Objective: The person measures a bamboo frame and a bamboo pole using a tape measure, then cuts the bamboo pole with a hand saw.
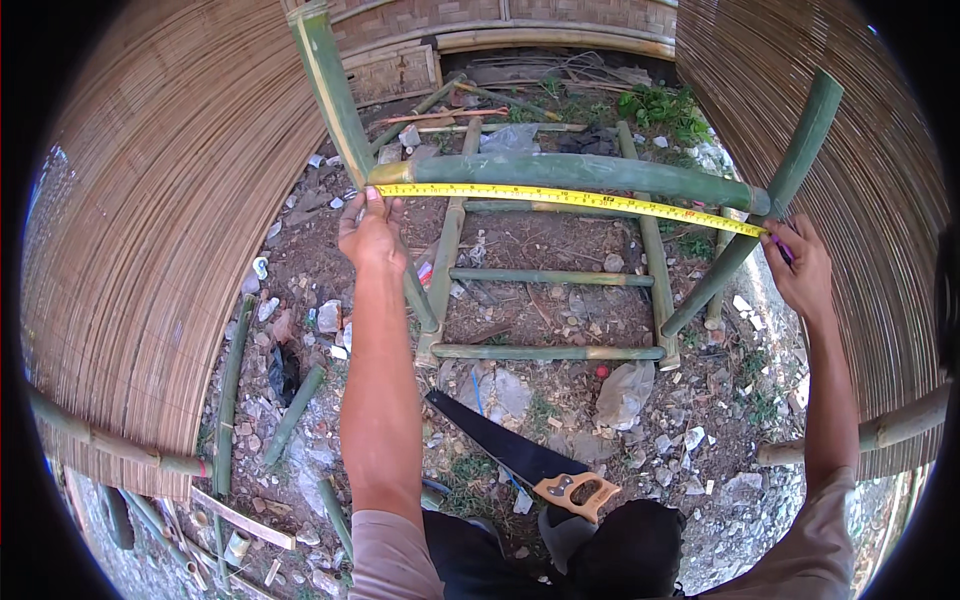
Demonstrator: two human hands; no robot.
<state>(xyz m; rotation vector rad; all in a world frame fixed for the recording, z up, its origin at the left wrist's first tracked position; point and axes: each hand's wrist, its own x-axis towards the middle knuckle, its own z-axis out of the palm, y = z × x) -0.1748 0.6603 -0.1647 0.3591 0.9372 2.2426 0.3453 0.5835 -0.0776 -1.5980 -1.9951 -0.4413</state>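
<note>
A yellow tape measure blade (570, 197) is stretched along a thick green bamboo crossbar (560, 172). With thumb and fingers closed, my left hand (374, 232) holds the blade's left end against the left bamboo post (335, 95). My right hand (800, 262) pinches the other end beside the right bamboo post (808, 140). Something small and purple (784, 250) also shows in my right hand; its kind is unclear. The crossbar joins both posts of a bamboo frame, whose lower rungs (550, 277) lie behind and below it. No tape case can be made out.
A handsaw (520, 450) with a wooden handle lies on the stony ground by my feet. Cut bamboo pieces (232, 390) are scattered at the left. Slatted bamboo screens (160, 200) flank both sides, and a woven wall (560, 12) stands behind.
</note>
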